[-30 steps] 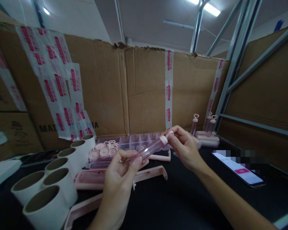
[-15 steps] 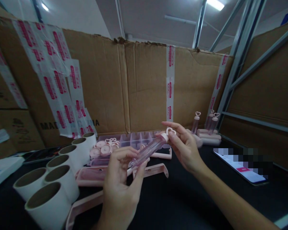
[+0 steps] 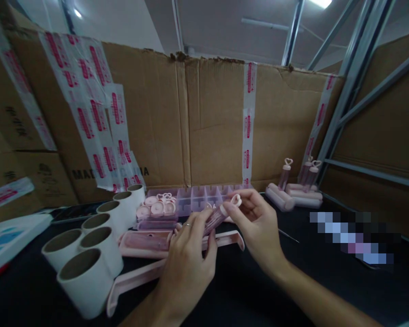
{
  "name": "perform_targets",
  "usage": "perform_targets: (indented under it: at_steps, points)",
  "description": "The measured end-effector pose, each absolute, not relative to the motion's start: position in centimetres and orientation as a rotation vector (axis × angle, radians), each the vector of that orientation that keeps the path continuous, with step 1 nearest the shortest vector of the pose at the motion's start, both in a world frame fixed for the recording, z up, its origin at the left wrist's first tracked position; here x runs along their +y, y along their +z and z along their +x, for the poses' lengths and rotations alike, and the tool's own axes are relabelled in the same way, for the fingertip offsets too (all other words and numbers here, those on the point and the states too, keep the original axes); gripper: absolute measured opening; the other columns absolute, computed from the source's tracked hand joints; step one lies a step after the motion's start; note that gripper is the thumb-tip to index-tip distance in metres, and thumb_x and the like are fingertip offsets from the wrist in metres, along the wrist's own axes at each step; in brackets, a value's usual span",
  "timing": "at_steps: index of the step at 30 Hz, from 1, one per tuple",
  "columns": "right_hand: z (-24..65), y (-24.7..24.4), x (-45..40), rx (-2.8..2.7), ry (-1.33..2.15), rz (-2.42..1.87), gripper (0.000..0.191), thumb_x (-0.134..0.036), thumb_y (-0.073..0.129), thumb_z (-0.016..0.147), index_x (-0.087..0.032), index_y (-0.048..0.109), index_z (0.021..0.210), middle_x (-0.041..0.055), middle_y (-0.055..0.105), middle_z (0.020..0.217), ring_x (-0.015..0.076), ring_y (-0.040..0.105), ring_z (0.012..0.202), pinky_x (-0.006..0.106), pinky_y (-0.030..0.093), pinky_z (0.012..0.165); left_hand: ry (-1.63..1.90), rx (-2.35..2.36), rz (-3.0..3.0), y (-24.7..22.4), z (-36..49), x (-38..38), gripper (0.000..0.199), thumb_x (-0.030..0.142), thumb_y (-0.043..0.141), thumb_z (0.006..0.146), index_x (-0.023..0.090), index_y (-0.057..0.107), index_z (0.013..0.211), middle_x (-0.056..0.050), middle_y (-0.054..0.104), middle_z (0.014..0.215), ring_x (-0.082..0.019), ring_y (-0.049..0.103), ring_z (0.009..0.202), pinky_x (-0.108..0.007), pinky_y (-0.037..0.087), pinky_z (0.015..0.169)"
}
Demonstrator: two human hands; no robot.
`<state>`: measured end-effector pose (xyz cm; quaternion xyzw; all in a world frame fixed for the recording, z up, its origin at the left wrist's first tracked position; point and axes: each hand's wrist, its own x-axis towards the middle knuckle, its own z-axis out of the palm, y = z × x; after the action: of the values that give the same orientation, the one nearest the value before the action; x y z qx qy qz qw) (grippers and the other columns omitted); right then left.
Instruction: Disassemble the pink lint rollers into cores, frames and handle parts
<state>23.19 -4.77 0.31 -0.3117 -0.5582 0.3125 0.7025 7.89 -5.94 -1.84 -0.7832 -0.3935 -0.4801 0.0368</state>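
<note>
A slim clear-pink bubble wand tube (image 3: pixel 215 219) with a heart-shaped cap (image 3: pixel 236 200) is held tilted, cap end up and to the right. My left hand (image 3: pixel 191 250) is closed round the tube's body and hides its lower end. At the cap, my right hand (image 3: pixel 255 222) pinches with thumb and fingers. Below and left of my hands lie pale pink curved plastic pieces (image 3: pixel 136 279) and a pink half-shell (image 3: pixel 145 243). Behind them, a lilac divided box (image 3: pixel 197 202) holds round pink parts (image 3: pixel 157 208) and heart-shaped tops.
Several white cylinders (image 3: pixel 88 286) with open tops stand at left. Heart-topped tubes (image 3: pixel 284 177) stand upright at back right by lying pink cylinders (image 3: pixel 303 195). A thin metal pin (image 3: pixel 289 235) and a blurred-out phone (image 3: pixel 354 238) lie right. Cardboard (image 3: pixel 218 127) walls the back.
My left hand has slid up along the tube, nearer the cap, and now covers more of it. My right hand stays at the cap. The view has shifted slightly left.
</note>
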Motion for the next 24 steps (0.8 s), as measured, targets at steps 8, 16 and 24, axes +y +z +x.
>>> perform_targets:
  at_steps: [8,16,24]
  points:
    - [21.3,-0.5,-6.3,-1.227,0.637,-0.74,0.014,-0.035,0.074,0.089,-0.023,0.066,0.09,-0.0003,0.07,0.085,0.0149,0.069,0.079,0.026,0.057,0.073,-1.292,-1.146,-2.266,-0.9,7.9,-6.9,0.031,0.012,0.046,0.094,0.019,0.049,0.124,-0.012,0.069,0.104,-0.031,0.071,0.093,-0.046,0.057,0.077]
    - [20.9,-0.3,-6.9,-1.268,0.707,-0.859,0.029,-0.045,0.063,0.095,-0.021,0.063,0.079,0.001,0.069,0.074,0.0156,0.066,0.066,0.023,0.052,0.055,-1.127,-1.196,-2.156,-0.8,8.0,-7.0,0.02,0.032,0.046,0.104,0.018,0.054,0.117,-0.01,0.074,0.093,-0.028,0.074,0.075,-0.035,0.047,0.056]
    - [21.1,-0.4,-6.8,-1.384,0.647,-0.904,0.026,-0.04,0.055,0.099,-0.02,0.067,0.089,0.0041,0.075,0.085,0.0177,0.07,0.075,0.025,0.054,0.061,-1.034,-1.294,-2.139,-0.9,7.9,-6.8,0.028,0.028,0.059,0.1,0.017,0.054,0.125,-0.008,0.076,0.091,-0.028,0.073,0.07,-0.033,0.042,0.053]
